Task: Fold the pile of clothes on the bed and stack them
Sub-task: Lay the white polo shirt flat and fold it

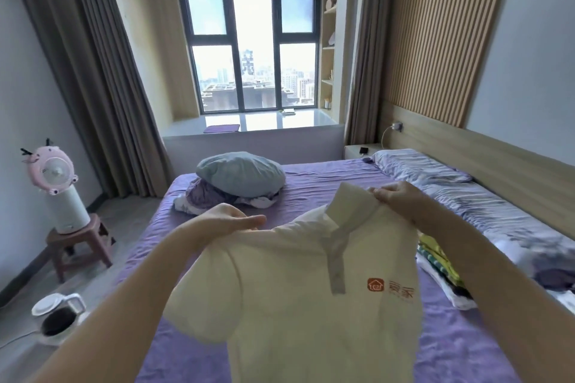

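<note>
A white polo shirt [298, 298] with a grey placket and an orange logo hangs in the air above the purple bed [326, 177], front facing me. My left hand [227, 221] grips its left shoulder. My right hand [398, 199] pinches the other shoulder beside the raised collar. A pile of clothes [441, 270] in yellow, green and white lies on the bed to the right, partly hidden behind my right forearm.
A grey-blue pillow [239, 174] rests on crumpled purple fabric at the bed's far left. Pale pillows [420, 168] lie along the headboard on the right. A pink fan [56, 183] stands on a stool at the left, with a kettle [59, 314] on the floor.
</note>
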The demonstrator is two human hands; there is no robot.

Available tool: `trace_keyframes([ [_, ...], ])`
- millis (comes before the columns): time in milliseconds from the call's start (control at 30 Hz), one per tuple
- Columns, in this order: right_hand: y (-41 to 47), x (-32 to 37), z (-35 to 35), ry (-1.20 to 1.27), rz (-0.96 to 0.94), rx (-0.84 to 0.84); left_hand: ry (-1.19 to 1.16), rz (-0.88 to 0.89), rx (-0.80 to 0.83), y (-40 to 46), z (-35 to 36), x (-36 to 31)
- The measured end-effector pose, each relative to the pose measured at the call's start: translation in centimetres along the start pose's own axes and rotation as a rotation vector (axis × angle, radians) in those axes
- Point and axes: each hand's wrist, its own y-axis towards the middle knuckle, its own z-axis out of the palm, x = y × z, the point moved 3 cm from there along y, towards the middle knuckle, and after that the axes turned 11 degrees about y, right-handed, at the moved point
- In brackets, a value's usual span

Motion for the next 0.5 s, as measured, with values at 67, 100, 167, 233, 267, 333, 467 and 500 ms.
trace_keyframes([
  [67, -0.8, -0.1, -1.0, 0.185, 0.091, 0.197, 0.018, 0.026, 0.036, 0.2, 0.9, -0.1],
  [100, -1.2, -0.2, -1.8, 0.198, 0.087, 0.274, 0.008, 0.043, 0.039, 0.2, 1.3, -0.3],
  [167, -1.8, -0.5, -3.3, 0.137, 0.045, 0.349, -0.054, 0.067, 0.035, 0.0, 2.0, -0.7],
  [233, -2.3, -1.0, -4.6, -0.024, -0.019, 0.285, -0.203, 0.103, 0.009, -0.1, 3.0, -1.7],
  [267, -2.2, -1.4, -5.2, -0.069, -0.035, 0.212, -0.261, 0.128, -0.050, -0.2, 3.5, -2.5],
  [333, -2.0, -2.2, -6.5, -0.094, -0.056, 0.080, -0.284, 0.193, -0.256, -0.2, 4.2, -4.2],
  [467, -2.4, -2.9, -8.7, -0.135, -0.181, -0.020, -0.098, 0.280, -0.600, -0.7, 6.5, -8.2],
  [500, -2.6, -2.9, -9.6, -0.110, -0.221, -0.035, -0.034, 0.283, -0.670, -1.0, 7.2, -9.2],
])
